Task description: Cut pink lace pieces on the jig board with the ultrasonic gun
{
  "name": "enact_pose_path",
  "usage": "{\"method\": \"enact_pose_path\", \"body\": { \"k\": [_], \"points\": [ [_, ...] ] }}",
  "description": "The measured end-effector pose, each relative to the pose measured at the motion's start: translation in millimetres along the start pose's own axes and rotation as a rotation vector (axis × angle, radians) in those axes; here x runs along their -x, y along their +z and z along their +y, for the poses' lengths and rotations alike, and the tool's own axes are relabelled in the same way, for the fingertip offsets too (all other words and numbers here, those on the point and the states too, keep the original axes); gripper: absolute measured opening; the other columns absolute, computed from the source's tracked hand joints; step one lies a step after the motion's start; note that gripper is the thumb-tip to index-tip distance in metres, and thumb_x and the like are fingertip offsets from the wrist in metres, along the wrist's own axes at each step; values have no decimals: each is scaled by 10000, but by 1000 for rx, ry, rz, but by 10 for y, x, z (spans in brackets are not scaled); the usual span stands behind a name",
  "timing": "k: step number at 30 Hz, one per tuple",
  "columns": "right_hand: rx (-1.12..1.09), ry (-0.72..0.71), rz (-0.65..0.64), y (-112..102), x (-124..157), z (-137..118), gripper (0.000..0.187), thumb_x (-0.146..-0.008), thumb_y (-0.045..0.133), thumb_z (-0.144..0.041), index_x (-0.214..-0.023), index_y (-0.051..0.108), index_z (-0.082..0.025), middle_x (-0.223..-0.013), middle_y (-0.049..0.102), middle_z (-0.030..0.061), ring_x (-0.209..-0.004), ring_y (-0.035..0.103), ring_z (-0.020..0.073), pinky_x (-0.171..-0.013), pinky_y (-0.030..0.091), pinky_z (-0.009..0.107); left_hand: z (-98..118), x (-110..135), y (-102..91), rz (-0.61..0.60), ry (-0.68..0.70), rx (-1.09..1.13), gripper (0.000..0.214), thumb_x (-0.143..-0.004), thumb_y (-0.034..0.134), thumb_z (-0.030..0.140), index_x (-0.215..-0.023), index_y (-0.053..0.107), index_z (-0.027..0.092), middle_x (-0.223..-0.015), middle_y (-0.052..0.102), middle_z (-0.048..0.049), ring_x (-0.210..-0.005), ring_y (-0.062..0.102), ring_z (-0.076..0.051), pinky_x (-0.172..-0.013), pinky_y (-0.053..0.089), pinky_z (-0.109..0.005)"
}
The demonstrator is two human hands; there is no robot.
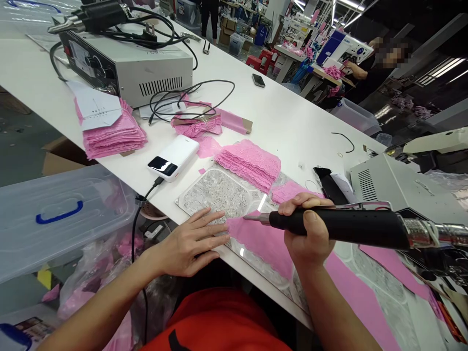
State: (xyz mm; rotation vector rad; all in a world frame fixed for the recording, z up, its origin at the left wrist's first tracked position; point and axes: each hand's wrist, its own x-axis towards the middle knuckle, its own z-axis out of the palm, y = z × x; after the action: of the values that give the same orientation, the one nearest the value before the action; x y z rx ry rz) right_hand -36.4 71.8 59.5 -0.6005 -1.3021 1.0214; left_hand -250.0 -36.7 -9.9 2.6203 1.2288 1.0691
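My right hand (309, 234) is wrapped round the black handle of a handheld ultrasonic welding tool (358, 226), whose metal tip points left. That tip rests at or just over a pink fabric piece (261, 243) lying on a patterned clear mat (215, 190). Flat at the fabric's left end lies my left hand (195, 241), fingers spread, fingertips at the cloth's edge. Beyond the tool sits a stack of pink lace-like pieces (250, 163), with a smaller pink pile (296, 191) beside it. My right hand hides part of the fabric.
A white power bank (174, 157) with a cable stands left of the mat. Behind it are a grey generator box (127, 68) carrying a second tool, and a pink stack under a paper template (97, 107). Another grey box (387, 185) is at right. A person works at a sewing machine beyond.
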Motion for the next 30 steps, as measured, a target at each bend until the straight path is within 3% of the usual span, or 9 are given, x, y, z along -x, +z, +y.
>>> {"method": "enact_pose_path", "body": {
  "k": [11,30],
  "points": [
    [-78,33,-46,240,100,3,67,-766,581,-260,-817,563,-219,-827,545,-17,-578,557,94,-588,519,314,2,8,10,12,0,9,332,-918,542,196,-1245,596,175,-1277,655,-90,-1393,411,-259,-1187,303,-471],
    [-67,17,-59,239,103,45,86,-767,593,-281,-823,560,-225,-829,536,-20,-578,556,91,-580,522,310,-8,14,22,23,1,18,337,-914,539,177,-1248,585,175,-1270,660,-89,-1393,410,-256,-1193,283,-477]
  ]
}}
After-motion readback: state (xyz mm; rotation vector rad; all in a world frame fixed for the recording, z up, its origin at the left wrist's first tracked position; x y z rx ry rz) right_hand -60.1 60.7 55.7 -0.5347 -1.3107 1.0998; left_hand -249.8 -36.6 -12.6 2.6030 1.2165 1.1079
